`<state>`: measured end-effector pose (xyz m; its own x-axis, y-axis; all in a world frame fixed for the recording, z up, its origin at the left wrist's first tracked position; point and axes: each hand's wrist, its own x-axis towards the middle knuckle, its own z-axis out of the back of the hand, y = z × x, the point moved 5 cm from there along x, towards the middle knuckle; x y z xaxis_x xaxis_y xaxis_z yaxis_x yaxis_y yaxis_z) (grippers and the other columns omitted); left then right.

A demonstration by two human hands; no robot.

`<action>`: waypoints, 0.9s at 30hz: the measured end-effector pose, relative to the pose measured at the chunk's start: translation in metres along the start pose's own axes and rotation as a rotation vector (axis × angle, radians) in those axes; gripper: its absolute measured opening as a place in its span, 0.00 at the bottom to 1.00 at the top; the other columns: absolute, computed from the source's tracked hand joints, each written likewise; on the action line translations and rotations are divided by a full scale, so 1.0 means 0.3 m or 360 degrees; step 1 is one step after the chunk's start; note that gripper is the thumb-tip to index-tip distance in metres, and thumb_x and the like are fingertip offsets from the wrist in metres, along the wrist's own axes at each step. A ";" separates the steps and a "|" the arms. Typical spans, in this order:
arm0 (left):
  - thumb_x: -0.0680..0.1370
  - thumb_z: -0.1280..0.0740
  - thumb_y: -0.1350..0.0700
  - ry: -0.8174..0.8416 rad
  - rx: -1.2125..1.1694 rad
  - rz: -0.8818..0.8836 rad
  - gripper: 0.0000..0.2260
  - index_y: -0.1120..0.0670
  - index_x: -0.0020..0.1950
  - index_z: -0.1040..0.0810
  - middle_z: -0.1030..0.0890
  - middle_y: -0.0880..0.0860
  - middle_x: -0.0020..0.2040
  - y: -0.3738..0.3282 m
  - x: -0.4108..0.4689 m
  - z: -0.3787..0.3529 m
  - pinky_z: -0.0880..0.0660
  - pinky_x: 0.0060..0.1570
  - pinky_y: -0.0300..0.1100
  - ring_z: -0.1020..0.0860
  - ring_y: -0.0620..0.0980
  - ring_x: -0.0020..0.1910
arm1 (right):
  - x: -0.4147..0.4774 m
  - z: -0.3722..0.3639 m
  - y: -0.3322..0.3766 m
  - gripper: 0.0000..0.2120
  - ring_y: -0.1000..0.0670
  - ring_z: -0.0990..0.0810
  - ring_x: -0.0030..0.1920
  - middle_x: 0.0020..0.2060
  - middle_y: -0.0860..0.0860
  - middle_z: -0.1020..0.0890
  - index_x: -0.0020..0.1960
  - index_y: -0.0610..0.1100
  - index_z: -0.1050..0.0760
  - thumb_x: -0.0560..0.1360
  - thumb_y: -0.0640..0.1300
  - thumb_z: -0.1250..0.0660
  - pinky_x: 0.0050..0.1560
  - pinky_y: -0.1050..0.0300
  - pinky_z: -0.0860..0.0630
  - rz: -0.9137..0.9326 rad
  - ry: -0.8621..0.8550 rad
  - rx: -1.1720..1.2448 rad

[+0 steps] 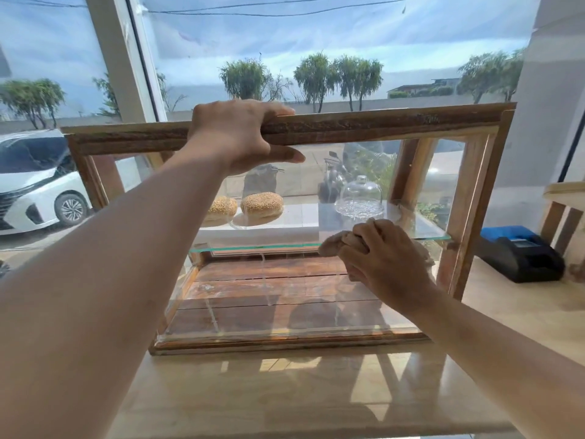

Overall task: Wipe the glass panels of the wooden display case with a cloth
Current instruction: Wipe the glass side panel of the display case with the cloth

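A wooden display case (pixel 474 191) with glass panels stands on a pale counter in front of a large window. My left hand (pixel 240 134) grips the wooden top rail of its raised front frame (pixel 364 126), thumb under the rail. My right hand (pixel 383 255) holds a bunched tan cloth (pixel 335 245) at the front edge of the glass shelf (pixel 269 248), toward its right half. On that shelf sit two sesame buns (pixel 261 204) and a clear glass dome (pixel 361 196). The case floor is dark wooden planks (pixel 269 289).
A black and blue device (pixel 519 253) lies on the counter (pixel 285 391) right of the case. A wooden frame piece (pixel 562 223) stands at the far right. Outside the window are a white car (pixel 34 182), a parked scooter and trees.
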<state>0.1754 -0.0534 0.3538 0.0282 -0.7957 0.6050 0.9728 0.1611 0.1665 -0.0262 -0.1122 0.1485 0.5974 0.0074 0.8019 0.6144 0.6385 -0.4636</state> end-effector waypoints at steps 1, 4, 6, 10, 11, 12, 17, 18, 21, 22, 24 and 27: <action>0.62 0.45 0.18 0.0000 -0.0006 0.0000 0.39 0.29 0.71 0.37 0.23 0.45 0.66 0.001 0.000 0.000 0.32 0.50 0.45 0.24 0.54 0.62 | 0.000 0.012 -0.030 0.10 0.37 0.22 0.47 0.48 0.41 0.22 0.50 0.46 0.29 0.76 0.40 0.28 0.46 0.41 0.23 -0.0025 -0.0022 -0.0009; 0.61 0.45 0.18 -0.0022 -0.0003 -0.0014 0.39 0.29 0.70 0.37 0.22 0.44 0.65 0.002 -0.004 -0.006 0.30 0.50 0.45 0.24 0.53 0.61 | 0.100 0.086 -0.126 0.02 0.37 0.26 0.50 0.51 0.40 0.24 0.51 0.44 0.23 0.81 0.42 0.31 0.49 0.42 0.25 -0.0246 -0.0300 -0.0042; 0.62 0.44 0.18 -0.0023 -0.0024 -0.0013 0.38 0.29 0.70 0.37 0.22 0.44 0.65 0.003 0.000 -0.003 0.31 0.50 0.45 0.24 0.53 0.62 | 0.193 0.111 -0.142 0.04 0.37 0.29 0.52 0.54 0.41 0.27 0.55 0.44 0.22 0.81 0.43 0.32 0.51 0.42 0.26 -0.0368 -0.0438 -0.0071; 0.62 0.45 0.18 -0.0028 0.0010 -0.0008 0.38 0.29 0.71 0.37 0.23 0.44 0.65 0.002 -0.001 -0.002 0.33 0.49 0.44 0.24 0.53 0.61 | 0.239 0.051 -0.074 0.11 0.36 0.28 0.55 0.57 0.40 0.27 0.61 0.47 0.25 0.80 0.42 0.31 0.52 0.40 0.24 -0.0247 -0.0447 -0.0110; 0.62 0.45 0.18 -0.0027 0.0019 -0.0010 0.38 0.29 0.71 0.38 0.23 0.44 0.65 0.003 -0.002 -0.003 0.33 0.48 0.44 0.24 0.53 0.61 | 0.211 0.032 -0.048 0.12 0.37 0.28 0.55 0.57 0.41 0.28 0.62 0.47 0.26 0.80 0.43 0.31 0.52 0.41 0.24 -0.0187 -0.0428 -0.0101; 0.62 0.45 0.18 -0.0028 0.0021 -0.0016 0.38 0.29 0.71 0.38 0.23 0.44 0.65 0.001 -0.001 -0.002 0.34 0.48 0.44 0.24 0.53 0.61 | 0.173 0.016 -0.024 0.12 0.37 0.27 0.55 0.57 0.42 0.28 0.62 0.47 0.27 0.80 0.43 0.31 0.52 0.42 0.25 -0.0124 -0.0402 -0.0085; 0.62 0.46 0.18 -0.0040 0.0011 -0.0030 0.39 0.29 0.71 0.38 0.23 0.42 0.64 -0.002 -0.004 -0.001 0.33 0.48 0.43 0.24 0.52 0.61 | -0.030 -0.022 -0.016 0.17 0.39 0.28 0.55 0.58 0.44 0.28 0.60 0.49 0.25 0.73 0.41 0.26 0.54 0.43 0.30 0.0187 -0.0189 -0.0115; 0.62 0.46 0.18 -0.0038 0.0010 -0.0031 0.39 0.29 0.71 0.38 0.23 0.42 0.64 -0.001 -0.002 -0.002 0.33 0.48 0.43 0.24 0.52 0.61 | -0.035 -0.011 -0.043 0.18 0.39 0.28 0.57 0.59 0.44 0.28 0.61 0.50 0.25 0.73 0.41 0.27 0.56 0.42 0.30 0.0205 -0.0172 -0.0131; 0.61 0.46 0.18 -0.0040 0.0028 -0.0035 0.39 0.29 0.71 0.38 0.23 0.43 0.65 -0.003 -0.001 -0.004 0.33 0.49 0.44 0.24 0.53 0.61 | 0.049 0.048 -0.150 0.14 0.36 0.30 0.63 0.65 0.44 0.28 0.63 0.50 0.26 0.79 0.42 0.30 0.61 0.38 0.27 0.0005 -0.0276 -0.0108; 0.61 0.46 0.18 -0.0036 0.0029 -0.0032 0.39 0.29 0.71 0.38 0.23 0.44 0.65 -0.001 0.000 -0.004 0.33 0.49 0.44 0.24 0.53 0.61 | 0.098 0.066 -0.173 0.12 0.35 0.31 0.65 0.66 0.44 0.28 0.63 0.49 0.25 0.80 0.42 0.31 0.63 0.37 0.27 -0.0082 -0.0349 -0.0074; 0.61 0.46 0.18 -0.0030 0.0021 -0.0028 0.40 0.29 0.71 0.38 0.23 0.44 0.65 0.001 0.001 -0.005 0.34 0.48 0.44 0.24 0.54 0.61 | 0.189 0.080 -0.170 0.11 0.35 0.32 0.67 0.68 0.45 0.29 0.63 0.47 0.25 0.82 0.40 0.32 0.65 0.37 0.28 -0.0193 -0.0456 -0.0024; 0.61 0.47 0.17 -0.0032 0.0019 -0.0033 0.40 0.29 0.71 0.38 0.22 0.45 0.64 -0.001 0.001 -0.011 0.32 0.49 0.45 0.24 0.54 0.60 | 0.237 0.057 -0.114 0.11 0.34 0.29 0.68 0.68 0.43 0.24 0.66 0.45 0.24 0.83 0.42 0.34 0.67 0.38 0.28 -0.0302 -0.0525 -0.0008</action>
<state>0.1760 -0.0556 0.3512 0.0032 -0.7871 0.6168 0.9703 0.1517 0.1886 -0.0136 -0.1202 0.2277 0.2749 0.1374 0.9516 0.7011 0.6486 -0.2962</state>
